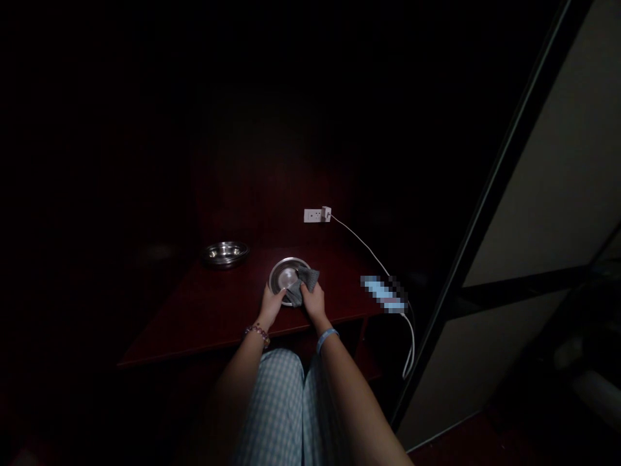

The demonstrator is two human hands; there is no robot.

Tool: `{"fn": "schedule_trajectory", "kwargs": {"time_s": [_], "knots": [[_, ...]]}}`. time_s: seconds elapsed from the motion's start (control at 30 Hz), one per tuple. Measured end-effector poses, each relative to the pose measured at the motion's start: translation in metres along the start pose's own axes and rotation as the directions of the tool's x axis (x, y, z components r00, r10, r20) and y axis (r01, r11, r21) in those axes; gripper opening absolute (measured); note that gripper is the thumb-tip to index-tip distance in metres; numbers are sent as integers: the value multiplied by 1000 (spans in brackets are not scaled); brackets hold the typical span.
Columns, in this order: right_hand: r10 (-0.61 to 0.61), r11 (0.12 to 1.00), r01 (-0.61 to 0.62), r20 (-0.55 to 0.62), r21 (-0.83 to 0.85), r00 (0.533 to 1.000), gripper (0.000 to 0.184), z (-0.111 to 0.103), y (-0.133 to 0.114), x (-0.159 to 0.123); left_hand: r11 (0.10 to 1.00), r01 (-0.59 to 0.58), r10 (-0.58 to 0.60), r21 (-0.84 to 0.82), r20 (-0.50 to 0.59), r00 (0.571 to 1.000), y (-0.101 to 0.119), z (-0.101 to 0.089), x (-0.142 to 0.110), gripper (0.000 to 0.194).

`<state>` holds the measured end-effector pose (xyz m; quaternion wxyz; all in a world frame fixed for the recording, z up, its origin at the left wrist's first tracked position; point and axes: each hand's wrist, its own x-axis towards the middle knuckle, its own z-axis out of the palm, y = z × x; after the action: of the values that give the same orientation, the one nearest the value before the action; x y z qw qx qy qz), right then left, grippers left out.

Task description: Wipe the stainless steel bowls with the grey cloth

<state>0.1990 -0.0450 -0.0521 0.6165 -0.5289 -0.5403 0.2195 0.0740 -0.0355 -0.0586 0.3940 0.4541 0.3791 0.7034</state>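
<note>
A shiny metal bowl [287, 277] is tilted toward me just above or on the front part of the dark red table; I cannot tell whether it touches the wood. My left hand [272, 304] grips its left rim, thumb over the near edge. At the right rim, my right hand [314, 299] is closed on a grey cloth [307, 277], which lies over the bowl's right and near side. Part of the cloth hangs down inside the near rim. The fingers beneath the bowl are hidden.
Stacked metal dishes [226, 252] stand at the table's [208, 323] back left. A white charger [326, 214] sits in the wall socket [311, 215], its white cable [366, 247] running to a blurred-out blue object [383, 294] at right. A sliding door panel [524, 213] borders the right.
</note>
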Motion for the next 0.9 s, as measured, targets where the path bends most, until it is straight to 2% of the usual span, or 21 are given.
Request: {"fn": "schedule_trajectory", "kwargs": {"time_s": [0.43,0.9], "knots": [[36,999,-35,27,-22,999,27,1,-1,3,1000,-2,3,-27,37,999,-1,-2,1,57],[24,999,-23,31,-23,999,25,2,-3,1,998,23,-25,51,32,999,13,-1,-4,57]]}}
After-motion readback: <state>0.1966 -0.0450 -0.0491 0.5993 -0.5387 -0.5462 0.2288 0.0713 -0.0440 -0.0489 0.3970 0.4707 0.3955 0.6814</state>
